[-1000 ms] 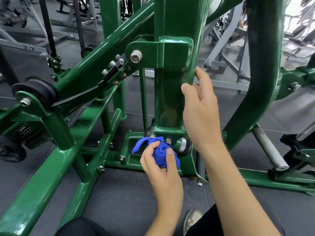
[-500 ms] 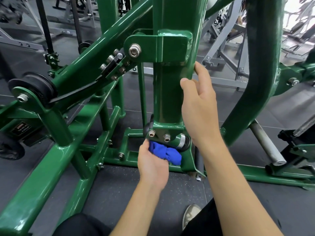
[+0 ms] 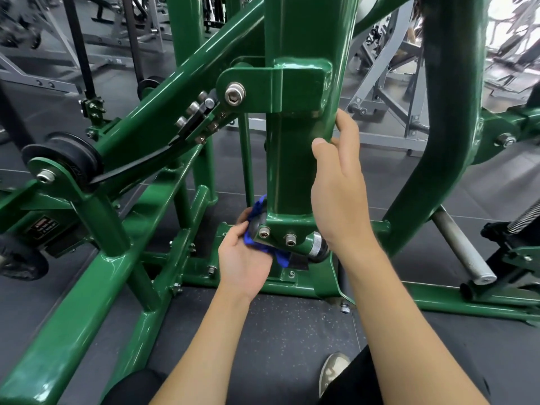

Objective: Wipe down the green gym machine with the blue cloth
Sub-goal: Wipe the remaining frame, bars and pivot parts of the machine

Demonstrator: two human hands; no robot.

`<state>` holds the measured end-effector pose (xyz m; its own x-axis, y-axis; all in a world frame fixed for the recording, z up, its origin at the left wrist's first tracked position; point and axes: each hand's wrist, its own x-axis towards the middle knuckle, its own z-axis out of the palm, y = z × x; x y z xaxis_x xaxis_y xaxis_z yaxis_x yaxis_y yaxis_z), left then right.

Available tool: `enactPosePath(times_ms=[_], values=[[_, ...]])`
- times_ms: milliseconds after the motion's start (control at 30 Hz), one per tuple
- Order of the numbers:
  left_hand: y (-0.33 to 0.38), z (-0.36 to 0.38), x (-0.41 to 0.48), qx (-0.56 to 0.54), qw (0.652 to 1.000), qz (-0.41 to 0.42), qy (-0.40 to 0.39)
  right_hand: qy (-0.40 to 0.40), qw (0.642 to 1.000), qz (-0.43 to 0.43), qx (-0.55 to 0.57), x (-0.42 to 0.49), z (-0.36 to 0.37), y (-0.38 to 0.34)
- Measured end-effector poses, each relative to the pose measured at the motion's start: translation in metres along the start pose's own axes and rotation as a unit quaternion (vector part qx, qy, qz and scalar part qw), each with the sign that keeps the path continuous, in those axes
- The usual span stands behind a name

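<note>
Green machine (image 3: 295, 159), blue cloth (image 3: 254, 213)

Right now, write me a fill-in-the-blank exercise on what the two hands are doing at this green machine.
1. The left hand presses a ____ cloth against the foot of the machine.
2. The right hand grips the upright post ____ the left hand.
3. The bracket at the post's foot shows ____ silver bolt heads facing the camera.

Missing words: blue; above; two.
</note>
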<state>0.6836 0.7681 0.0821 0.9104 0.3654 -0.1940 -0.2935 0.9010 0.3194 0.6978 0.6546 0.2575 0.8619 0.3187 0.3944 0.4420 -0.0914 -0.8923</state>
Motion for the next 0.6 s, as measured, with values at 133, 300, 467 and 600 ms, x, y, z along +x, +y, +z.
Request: enactPosePath(times_ms=[133,300,467,600], values=[[0.01,-0.006,-0.02,0.093,0.992,0.087,0.003,0.006,1.0,0.007,0.015,-0.001,0.002,0.0],[-0.008,0.001,-0.055,0.214,0.957,0.186,0.053,0.007,0.999,0.026,0.047,0.011,-0.007,0.002],[-0.067,0.001,-0.072,0.237,0.961,0.122,0.075,-0.016,0.993,0.082,0.088,0.018,-0.022,0.007],[-0.099,0.003,-0.083,0.303,0.948,0.085,0.049,-0.044,0.99,0.089,0.099,0.015,-0.03,0.012]])
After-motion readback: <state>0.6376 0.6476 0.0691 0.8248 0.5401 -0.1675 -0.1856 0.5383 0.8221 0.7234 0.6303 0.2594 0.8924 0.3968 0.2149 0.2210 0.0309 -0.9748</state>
